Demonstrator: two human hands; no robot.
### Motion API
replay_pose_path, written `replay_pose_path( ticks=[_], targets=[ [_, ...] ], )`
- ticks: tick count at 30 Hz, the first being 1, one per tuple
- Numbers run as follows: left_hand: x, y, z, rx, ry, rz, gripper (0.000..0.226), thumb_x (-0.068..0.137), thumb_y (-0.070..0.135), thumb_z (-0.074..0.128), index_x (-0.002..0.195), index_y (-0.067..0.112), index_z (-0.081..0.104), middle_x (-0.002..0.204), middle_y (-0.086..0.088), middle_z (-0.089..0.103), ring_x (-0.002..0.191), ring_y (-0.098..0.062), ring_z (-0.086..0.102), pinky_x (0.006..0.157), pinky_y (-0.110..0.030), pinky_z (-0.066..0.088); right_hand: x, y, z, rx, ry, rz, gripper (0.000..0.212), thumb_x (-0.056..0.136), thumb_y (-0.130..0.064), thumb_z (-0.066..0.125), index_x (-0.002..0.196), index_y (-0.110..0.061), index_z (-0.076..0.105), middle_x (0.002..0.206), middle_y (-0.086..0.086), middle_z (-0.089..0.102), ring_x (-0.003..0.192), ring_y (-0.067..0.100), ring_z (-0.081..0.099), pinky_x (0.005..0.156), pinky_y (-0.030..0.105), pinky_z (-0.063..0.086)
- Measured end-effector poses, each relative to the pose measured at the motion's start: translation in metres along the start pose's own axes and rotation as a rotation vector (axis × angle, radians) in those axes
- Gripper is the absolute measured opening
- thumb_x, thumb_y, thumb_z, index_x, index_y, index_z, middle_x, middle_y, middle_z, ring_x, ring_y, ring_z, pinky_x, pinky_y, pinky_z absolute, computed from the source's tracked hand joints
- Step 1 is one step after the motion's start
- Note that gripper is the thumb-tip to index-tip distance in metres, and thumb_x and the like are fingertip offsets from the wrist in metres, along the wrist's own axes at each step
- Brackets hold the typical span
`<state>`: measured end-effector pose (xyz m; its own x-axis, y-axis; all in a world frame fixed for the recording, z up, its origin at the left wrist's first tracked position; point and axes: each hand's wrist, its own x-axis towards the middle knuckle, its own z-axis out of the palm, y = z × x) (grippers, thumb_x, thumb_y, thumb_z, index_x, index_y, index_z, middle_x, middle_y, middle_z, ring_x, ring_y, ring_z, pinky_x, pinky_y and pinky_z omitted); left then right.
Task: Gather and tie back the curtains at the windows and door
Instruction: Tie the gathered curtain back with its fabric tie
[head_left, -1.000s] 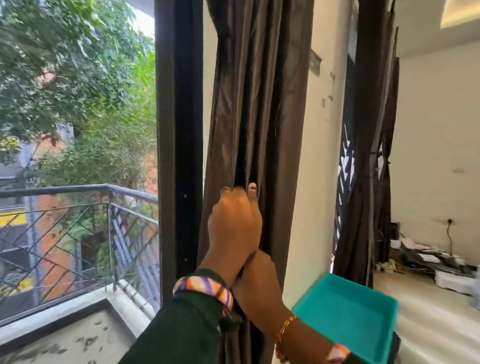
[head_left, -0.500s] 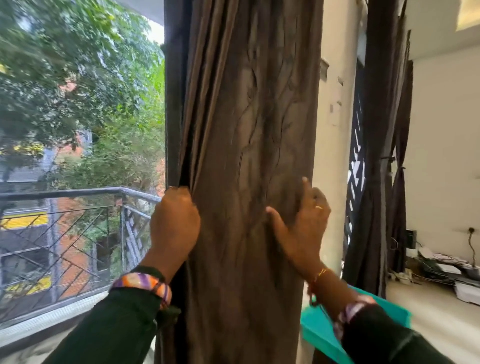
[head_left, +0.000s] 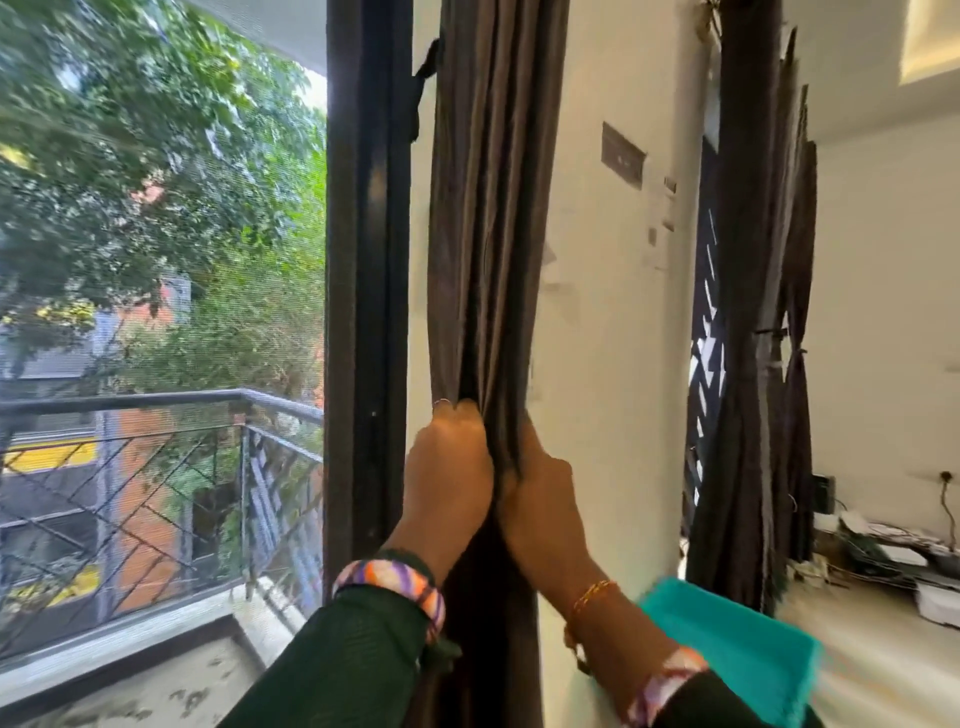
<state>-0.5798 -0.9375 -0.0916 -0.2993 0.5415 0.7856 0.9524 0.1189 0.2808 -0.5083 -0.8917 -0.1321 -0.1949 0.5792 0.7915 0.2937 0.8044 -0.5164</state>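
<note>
We see a pale floor (head_left: 883, 670) at right, with cluttered papers and cables (head_left: 883, 551) lying along its far edge.

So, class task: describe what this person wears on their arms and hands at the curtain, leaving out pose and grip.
Both arms wear dark green sleeves with cuffs striped orange, purple and white. The left hand has a thin ring on one finger. The right hand shows no ring in this view; a slim gold and red bracelet sits on its wrist above the cuff.
</note>
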Motion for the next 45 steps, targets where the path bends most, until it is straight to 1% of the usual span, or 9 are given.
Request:
replay_pose_path(
  ticks=[7,11,15,17,20,25,37,41,45],
  targets=[
    [-0.008,0.016,0.007,-0.303,0.109,0.054,0.039,0.097,0.033,0.038,0.098,0.000,0.059,0.096,-0.018,0.062,0.079,-0.030,0.062,0.067,-0.035,0.051,-0.028,-0.006,-0.012,0.230,-0.074,0.139,0.016,0.098,-0.023,0.045,0.110,-0.032,0.051,0.080,-0.027,0.055,0.075,-0.023,0.055,0.063,-0.002,0.041],
    [-0.015,0.024,0.001,-0.470,0.044,0.061,0.062,0.078,0.067,0.041,0.074,0.007,0.055,0.075,-0.010,0.061,0.065,-0.024,0.061,0.056,-0.036,0.053,-0.046,-0.002,-0.017,0.070,-0.173,0.104,0.014,0.098,-0.017,0.046,0.103,-0.015,0.058,0.089,-0.004,0.065,0.076,-0.001,0.059,0.067,0.009,0.044],
    [-0.018,0.028,-0.009,-0.387,0.075,0.024,0.035,0.090,0.034,0.053,0.100,0.000,0.057,0.081,-0.016,0.060,0.075,-0.028,0.061,0.060,-0.026,0.044,-0.061,-0.008,-0.028,-0.187,-0.397,-0.042,0.036,0.099,-0.011,0.035,0.134,-0.001,0.038,0.121,0.015,0.057,0.106,0.027,0.057,0.092,0.030,0.047],
    [-0.022,0.028,-0.020,-0.387,0.055,0.026,0.052,0.094,0.023,0.047,0.141,0.010,0.030,0.073,-0.011,0.057,0.067,-0.026,0.060,0.059,-0.029,0.047,-0.069,-0.009,-0.036,-0.298,-0.505,-0.091,0.046,0.098,-0.007,0.031,0.143,-0.004,0.020,0.130,0.016,0.049,0.111,0.035,0.054,0.095,0.037,0.045],
    [-0.027,0.023,-0.032,-0.438,0.030,0.005,0.085,0.094,0.015,0.047,0.140,0.025,-0.023,0.056,-0.002,0.047,0.047,-0.015,0.049,0.049,-0.026,0.042,-0.075,-0.004,-0.052,-0.053,-0.650,-0.150,0.069,0.100,-0.024,0.037,0.149,-0.026,-0.012,0.150,-0.001,0.034,0.113,0.016,0.058,0.094,0.011,0.037],
    [-0.023,0.029,-0.051,-0.087,-0.046,0.050,0.026,0.092,0.019,0.048,0.111,0.001,0.049,0.072,-0.007,0.050,0.074,-0.028,0.057,0.061,-0.030,0.035,-0.007,-0.018,-0.071,0.537,-0.397,0.158,0.060,0.090,-0.053,0.044,0.140,-0.023,0.032,0.115,-0.008,0.057,0.092,0.005,0.057,0.075,0.023,0.049],
    [0.028,0.051,-0.083,0.325,-0.543,0.620,0.043,0.085,0.061,0.045,0.085,0.018,0.042,0.084,-0.001,0.047,0.074,-0.016,0.048,0.064,-0.027,0.033,0.193,-0.125,-0.110,0.183,0.050,0.009,0.057,0.071,-0.016,0.074,0.118,-0.004,0.046,0.114,0.013,0.055,0.106,0.030,0.055,0.089,0.045,0.051],
    [0.055,0.044,-0.098,0.314,-0.759,0.637,0.053,0.083,0.058,0.053,0.118,0.018,0.047,0.112,-0.006,0.055,0.102,-0.022,0.054,0.079,-0.032,0.040,0.207,-0.121,-0.108,0.125,0.088,-0.018,0.058,0.075,-0.009,0.068,0.126,-0.001,0.040,0.123,0.018,0.051,0.114,0.034,0.051,0.095,0.046,0.048],
    [0.112,0.025,-0.119,0.135,-0.762,0.500,0.024,0.084,0.039,0.061,0.098,0.020,0.065,0.070,0.004,0.064,0.060,-0.009,0.061,0.064,-0.030,0.052,0.214,-0.118,-0.108,0.142,0.106,-0.044,0.062,0.076,-0.004,0.064,0.131,-0.004,0.035,0.120,0.016,0.053,0.109,0.031,0.054,0.089,0.039,0.050]
  ],
)
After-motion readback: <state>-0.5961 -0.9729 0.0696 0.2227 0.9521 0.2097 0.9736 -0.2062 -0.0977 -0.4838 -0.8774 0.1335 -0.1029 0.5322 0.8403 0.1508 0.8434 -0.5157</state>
